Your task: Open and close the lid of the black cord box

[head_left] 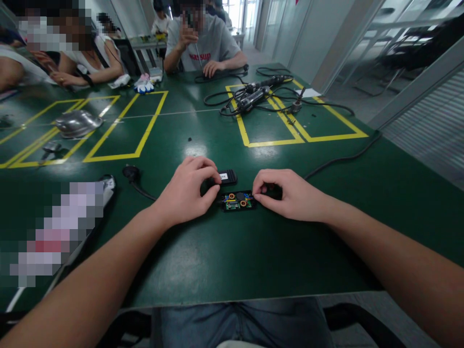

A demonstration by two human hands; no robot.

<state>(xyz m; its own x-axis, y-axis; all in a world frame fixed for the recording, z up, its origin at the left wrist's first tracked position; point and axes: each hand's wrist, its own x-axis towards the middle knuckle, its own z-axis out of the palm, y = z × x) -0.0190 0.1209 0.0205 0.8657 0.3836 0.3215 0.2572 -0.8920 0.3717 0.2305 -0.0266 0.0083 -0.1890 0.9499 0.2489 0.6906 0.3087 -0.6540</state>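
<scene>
Between two bare hands, an open black casing (pixel 238 209) lies on the green table (pixel 181 261), and from my remote seat I read its place between the fingertips as the relation that counts. Its long axis runs from left to right, across the wearer's front, so each hand faces one short end. The right hand (pixel 290 195) is the nearer, thumb and forefinger drawn together at the casing's right end; I cannot tell whether they pinch a wire, the rim or nothing. The left hand (pixel 192 191) curls just beside the opposite end, thumb and forefinger tips close to each other, and whether it grasps anything I cannot make out either. Beyond the casing, at the left fingertips, sits a ribbed black cover (pixel 232 178) with a white label (pixel 224 177); contact there is unclear to me. The casing faces up, baring a green circuit board (pixel 232 206) with two copper-coloured coils (pixel 243 203) set diagonally, a dark block and touches of blue and yellow. A black plug (pixel 131 172) rests to the left, its lead running toward the left forearm, while on the far side of the right hand a dark cord (pixel 340 158) trails off across the tabletop.
</scene>
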